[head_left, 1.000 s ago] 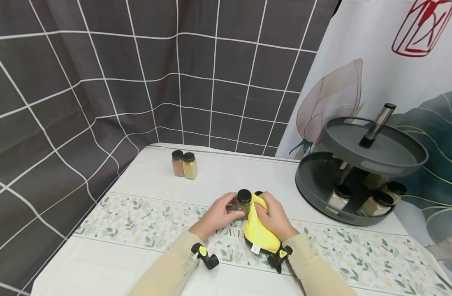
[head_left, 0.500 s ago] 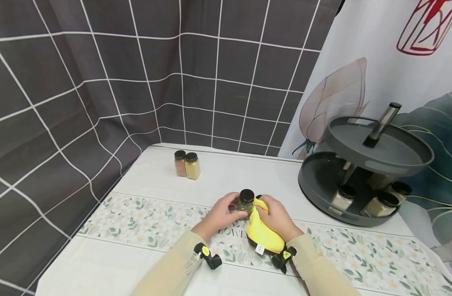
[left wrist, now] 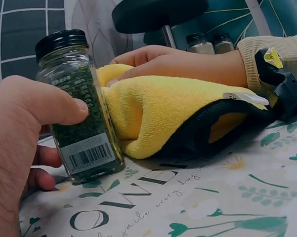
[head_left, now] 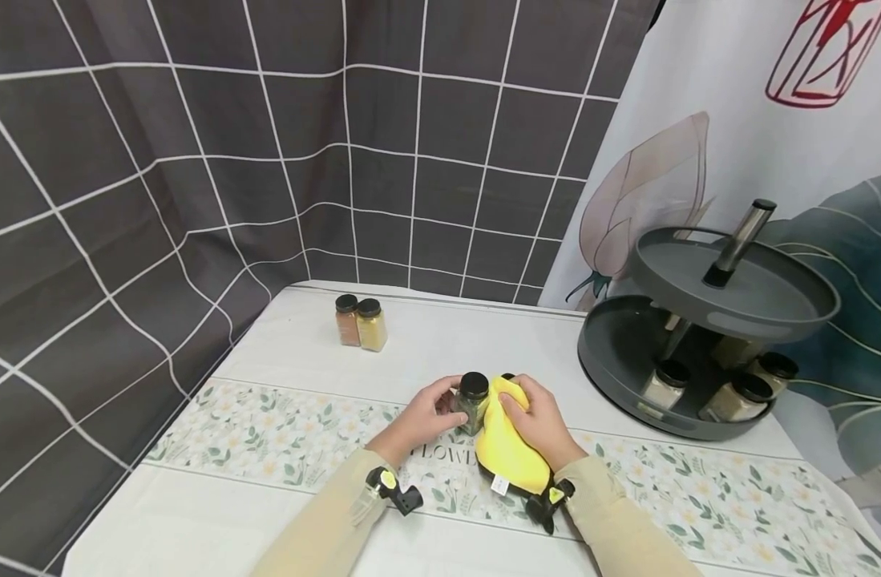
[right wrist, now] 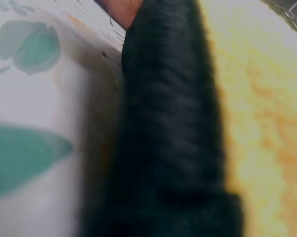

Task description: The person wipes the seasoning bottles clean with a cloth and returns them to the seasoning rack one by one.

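My left hand (head_left: 418,419) grips a square glass spice jar (head_left: 469,409) of dried green herbs with a black lid. In the left wrist view the thumb lies across the front of the jar (left wrist: 84,116), above a barcode label, and the jar leans a little. My right hand (head_left: 532,421) holds a yellow cleaning cloth (head_left: 508,453) with a dark edge and white tag, bunched against the jar's right side. Behind the cloth a second black lid (head_left: 508,376) peeks out, its body hidden. The cloth's dark edge (right wrist: 173,123) fills much of the right wrist view, blurred.
Two spice jars, one reddish (head_left: 347,324) and one yellow (head_left: 371,328), stand at the back left. A grey two-tier turntable rack (head_left: 599,361) stands at the right, with several black-lidded jars on its lower tier. A floral runner (head_left: 267,429) crosses the white tabletop.
The herb jar has tilted slightly between the hands. The cloth now covers more of its right side, and the right fingers have shifted a little on the cloth.
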A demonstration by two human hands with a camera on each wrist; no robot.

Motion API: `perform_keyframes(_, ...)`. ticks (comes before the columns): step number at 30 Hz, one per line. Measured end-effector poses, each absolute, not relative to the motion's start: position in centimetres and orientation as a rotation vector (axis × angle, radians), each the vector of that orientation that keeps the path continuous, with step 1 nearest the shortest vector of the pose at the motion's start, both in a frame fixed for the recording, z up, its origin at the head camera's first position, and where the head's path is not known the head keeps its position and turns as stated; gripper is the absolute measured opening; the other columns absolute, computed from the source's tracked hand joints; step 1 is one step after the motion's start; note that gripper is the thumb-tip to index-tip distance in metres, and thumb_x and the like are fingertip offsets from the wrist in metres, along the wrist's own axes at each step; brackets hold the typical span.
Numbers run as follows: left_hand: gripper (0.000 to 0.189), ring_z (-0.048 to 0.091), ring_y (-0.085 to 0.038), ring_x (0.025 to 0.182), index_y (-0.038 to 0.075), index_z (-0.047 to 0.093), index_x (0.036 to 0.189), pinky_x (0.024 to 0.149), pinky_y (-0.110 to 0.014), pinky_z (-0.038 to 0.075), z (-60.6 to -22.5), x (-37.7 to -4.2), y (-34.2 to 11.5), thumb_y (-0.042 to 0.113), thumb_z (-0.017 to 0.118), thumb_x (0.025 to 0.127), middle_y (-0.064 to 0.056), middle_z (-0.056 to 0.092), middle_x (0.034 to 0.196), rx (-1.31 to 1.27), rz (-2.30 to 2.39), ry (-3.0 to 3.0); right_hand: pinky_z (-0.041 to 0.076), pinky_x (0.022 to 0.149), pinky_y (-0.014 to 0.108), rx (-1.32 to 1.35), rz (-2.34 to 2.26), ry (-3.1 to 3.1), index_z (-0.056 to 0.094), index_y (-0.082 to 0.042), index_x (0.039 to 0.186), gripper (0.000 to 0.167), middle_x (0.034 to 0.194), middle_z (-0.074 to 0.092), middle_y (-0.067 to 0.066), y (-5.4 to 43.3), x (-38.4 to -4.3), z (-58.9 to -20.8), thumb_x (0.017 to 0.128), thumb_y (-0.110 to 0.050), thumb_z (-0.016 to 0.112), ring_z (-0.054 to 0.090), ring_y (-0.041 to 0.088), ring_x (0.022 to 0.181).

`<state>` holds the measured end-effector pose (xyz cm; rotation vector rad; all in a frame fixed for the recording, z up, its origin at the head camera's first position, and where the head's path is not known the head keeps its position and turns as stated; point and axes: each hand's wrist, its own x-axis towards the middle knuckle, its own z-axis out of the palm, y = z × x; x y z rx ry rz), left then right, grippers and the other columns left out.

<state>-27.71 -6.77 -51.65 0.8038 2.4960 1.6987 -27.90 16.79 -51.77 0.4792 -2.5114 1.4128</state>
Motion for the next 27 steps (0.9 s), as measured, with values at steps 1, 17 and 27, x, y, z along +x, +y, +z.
perform_keyframes(1,0.054,0.055,-0.018,0.09,0.005,0.055,0.14,0.078,-0.027,0.051,-51.7,-27.7,-6.7,0.009,0.073,0.089,-0.008,0.061,0.112,0.798,1.681,2.52,0.05,0.063,0.028,0.477,1.42,-2.517,0.064,-0.009,0.102,0.008,0.085,0.061,0.003,16.8,-27.8,-51.8,0.096,-0.011,0.067,0.056,0.016,0.072)
perform_keyframes(17,0.05,0.064,-0.019,0.106,0.011,0.056,0.128,0.097,-0.031,0.055,-51.6,-27.8,-6.0,0.022,0.082,0.087,-0.003,0.059,0.121,0.724,1.614,2.632,0.047,0.058,0.028,0.47,1.283,-2.651,0.062,-0.013,0.097,0.004,0.076,0.054,0.0,15.8,-27.1,-51.0,0.096,-0.013,0.066,0.051,0.013,0.064)
perform_keyframes(27,0.048,0.064,-0.019,0.106,0.011,0.057,0.125,0.098,-0.032,0.055,-51.9,-28.0,-6.2,0.021,0.083,0.085,-0.003,0.06,0.119,0.696,1.66,2.593,0.05,0.055,0.026,0.653,1.398,-2.246,0.06,-0.008,0.097,0.01,0.083,0.056,0.001,15.5,-27.1,-51.2,0.094,-0.001,0.066,0.053,0.011,0.065)
